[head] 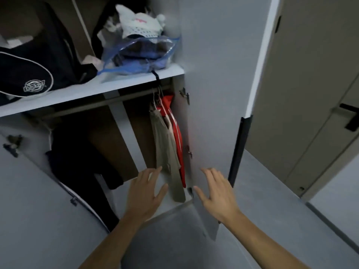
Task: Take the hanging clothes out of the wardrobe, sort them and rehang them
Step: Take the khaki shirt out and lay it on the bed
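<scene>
The wardrobe stands open in front of me. From its rail [108, 102] hang a beige garment [167, 148] and a red garment with white stripes [177, 136], pushed to the right end against the side wall. Dark clothes [81, 152] hang at the left end of the rail. My left hand [145, 193] is spread with straight fingers just left of the beige garment's lower end, holding nothing. My right hand [217, 193] is spread too, to the right of the garments in front of the open right door [213, 94]. Neither hand touches the clothes.
A shelf [93, 92] above the rail carries a dark bag [25, 74], a clear zip bag of folded clothes [139, 55] and a white cap [139, 24]. The left door [29, 191] is swung open. A room door with a black handle [349, 117] is at right.
</scene>
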